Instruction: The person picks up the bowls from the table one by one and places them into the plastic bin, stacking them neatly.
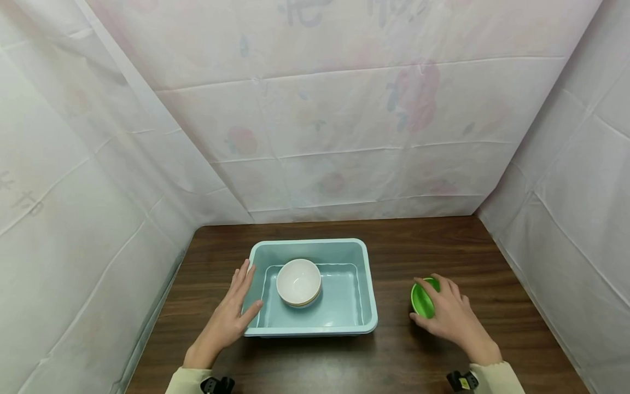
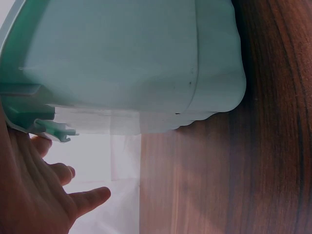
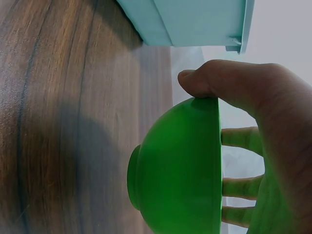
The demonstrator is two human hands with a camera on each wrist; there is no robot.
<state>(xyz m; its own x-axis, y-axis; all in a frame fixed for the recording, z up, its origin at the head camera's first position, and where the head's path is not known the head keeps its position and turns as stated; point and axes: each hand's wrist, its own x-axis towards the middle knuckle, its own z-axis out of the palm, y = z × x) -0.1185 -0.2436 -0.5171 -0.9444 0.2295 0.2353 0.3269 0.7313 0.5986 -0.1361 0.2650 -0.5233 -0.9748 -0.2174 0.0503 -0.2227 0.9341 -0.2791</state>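
My right hand (image 1: 450, 314) grips a green bowl (image 1: 422, 302) to the right of the basin. In the right wrist view the thumb lies against the outer wall of the bowl (image 3: 178, 165), and fingers reach across its rim. The bowl's foot appears raised off the tabletop, over a soft shadow. At the left side of a pale blue basin (image 1: 339, 330), my left hand (image 1: 227, 320) rests on the rim with fingers extended. Inside the basin sits a white bowl (image 1: 298, 280), apparently stacked on another whose rim peeks out below.
Both the basin and my hands are over a dark brown wooden table (image 1: 403, 241). White printed sheeting (image 1: 344, 137) hangs behind the table and along both sides. Dark devices are strapped at both wrists, by the pale sleeves (image 1: 497, 377).
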